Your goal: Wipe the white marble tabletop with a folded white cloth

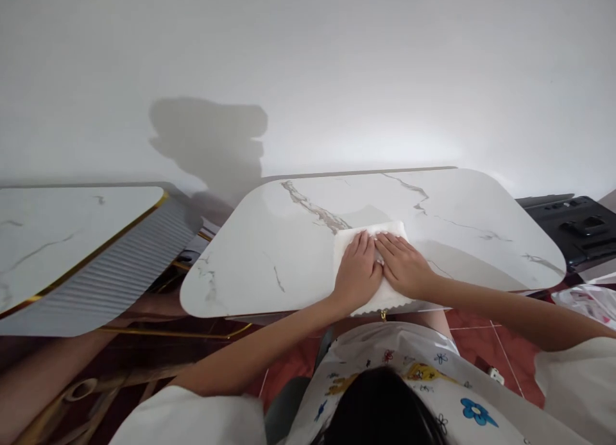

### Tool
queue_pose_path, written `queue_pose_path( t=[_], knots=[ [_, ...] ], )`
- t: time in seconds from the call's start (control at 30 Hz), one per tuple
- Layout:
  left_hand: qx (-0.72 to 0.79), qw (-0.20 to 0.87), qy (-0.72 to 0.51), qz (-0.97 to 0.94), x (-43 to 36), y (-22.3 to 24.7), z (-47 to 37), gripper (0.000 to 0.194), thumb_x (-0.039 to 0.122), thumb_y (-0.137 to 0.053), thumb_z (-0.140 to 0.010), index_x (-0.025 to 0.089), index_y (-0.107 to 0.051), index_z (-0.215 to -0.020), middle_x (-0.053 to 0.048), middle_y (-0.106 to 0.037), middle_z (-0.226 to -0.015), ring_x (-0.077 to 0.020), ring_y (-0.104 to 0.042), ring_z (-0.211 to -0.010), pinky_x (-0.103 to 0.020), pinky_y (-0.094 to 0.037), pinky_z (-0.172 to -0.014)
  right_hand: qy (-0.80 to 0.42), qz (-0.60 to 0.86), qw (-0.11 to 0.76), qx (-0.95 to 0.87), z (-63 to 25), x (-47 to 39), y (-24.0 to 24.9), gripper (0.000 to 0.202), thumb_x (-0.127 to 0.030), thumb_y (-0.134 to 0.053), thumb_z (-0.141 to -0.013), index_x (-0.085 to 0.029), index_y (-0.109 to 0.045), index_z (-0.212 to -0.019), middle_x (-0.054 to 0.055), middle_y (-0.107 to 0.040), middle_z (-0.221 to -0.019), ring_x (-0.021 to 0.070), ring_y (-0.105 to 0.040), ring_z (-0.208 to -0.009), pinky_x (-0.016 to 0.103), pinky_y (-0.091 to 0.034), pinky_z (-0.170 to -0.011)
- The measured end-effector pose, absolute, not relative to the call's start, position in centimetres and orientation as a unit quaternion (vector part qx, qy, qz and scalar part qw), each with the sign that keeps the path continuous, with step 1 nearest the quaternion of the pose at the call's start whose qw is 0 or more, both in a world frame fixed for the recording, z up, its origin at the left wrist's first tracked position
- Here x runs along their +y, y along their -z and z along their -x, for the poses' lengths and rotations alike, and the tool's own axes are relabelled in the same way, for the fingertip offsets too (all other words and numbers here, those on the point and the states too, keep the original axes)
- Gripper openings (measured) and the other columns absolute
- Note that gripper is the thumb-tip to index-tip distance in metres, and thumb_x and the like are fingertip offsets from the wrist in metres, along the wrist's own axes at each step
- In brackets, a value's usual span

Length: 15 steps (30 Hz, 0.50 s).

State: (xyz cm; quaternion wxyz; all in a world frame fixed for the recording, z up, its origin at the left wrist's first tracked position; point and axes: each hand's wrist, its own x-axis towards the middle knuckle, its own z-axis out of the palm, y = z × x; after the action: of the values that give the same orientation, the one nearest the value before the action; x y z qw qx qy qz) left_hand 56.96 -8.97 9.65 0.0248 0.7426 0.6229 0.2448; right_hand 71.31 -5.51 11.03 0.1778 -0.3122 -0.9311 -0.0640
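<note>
A white cloth (395, 229) lies flat near the front edge of a white marbled tabletop (255, 240). My left hand (359, 268) rests palm down on the cloth, its fingers together and stretched forward. Beside it, my right hand (403, 262) lies flat on the same cloth, with its fingertips close to those of the left and the thumbs meeting. Neither hand is wrapped round anything. Brown and grey veins run across the tabletop around the cloth.
A second marbled top (72, 240) with gold trim and a ribbed side stands at the left. At the right is a black case (577, 230). A pale wall (337, 79) rises behind the tabletop. Another person's blurred limb (58, 374) shows at the lower left, near a tape roll (81, 389).
</note>
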Motion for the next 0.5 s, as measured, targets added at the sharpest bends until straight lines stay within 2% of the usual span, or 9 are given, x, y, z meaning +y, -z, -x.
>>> queue_pose_path(
  t=[0.2,0.3,0.5],
  knots=[
    [0.588,0.044,-0.248,-0.769,-6.9,-10.3,-59.6,0.056,0.021,-0.036,-0.082,0.000,-0.037,-0.135,-0.020,-0.032,-0.146,-0.0292,-0.025,-0.137,-0.045,-0.025,-0.112,0.065,0.334,0.174,-0.924,-74.4,-3.8,-11.1,0.051,-0.019,-0.033,-0.087,-0.004,-0.043,-0.135,0.017,-0.044,-0.139,0.0245,-0.037,-0.131,0.046,-0.033,-0.107],
    [0.577,0.034,-0.253,-0.776,-4.1,-10.6,-60.1,0.056,0.021,-0.037,-0.082,-0.001,-0.037,-0.134,-0.021,-0.034,-0.145,-0.0300,-0.027,-0.136,-0.045,-0.025,-0.112,0.068,0.347,0.177,-0.918,-75.0,-1.0,-11.2,0.051,-0.020,-0.033,-0.086,-0.007,-0.044,-0.134,0.015,-0.046,-0.138,0.0244,-0.039,-0.130,0.047,-0.034,-0.106],
    [0.575,-0.012,-0.246,-0.780,2.8,-11.1,-59.8,0.052,0.019,-0.037,-0.084,-0.003,-0.041,-0.131,-0.021,-0.039,-0.141,-0.0294,-0.031,-0.134,-0.040,-0.026,-0.111,0.090,0.359,0.161,-0.915,-74.1,5.4,-12.0,0.049,-0.019,-0.034,-0.087,-0.005,-0.046,-0.132,0.015,-0.048,-0.137,0.0261,-0.041,-0.128,0.043,-0.031,-0.107]
  ],
)
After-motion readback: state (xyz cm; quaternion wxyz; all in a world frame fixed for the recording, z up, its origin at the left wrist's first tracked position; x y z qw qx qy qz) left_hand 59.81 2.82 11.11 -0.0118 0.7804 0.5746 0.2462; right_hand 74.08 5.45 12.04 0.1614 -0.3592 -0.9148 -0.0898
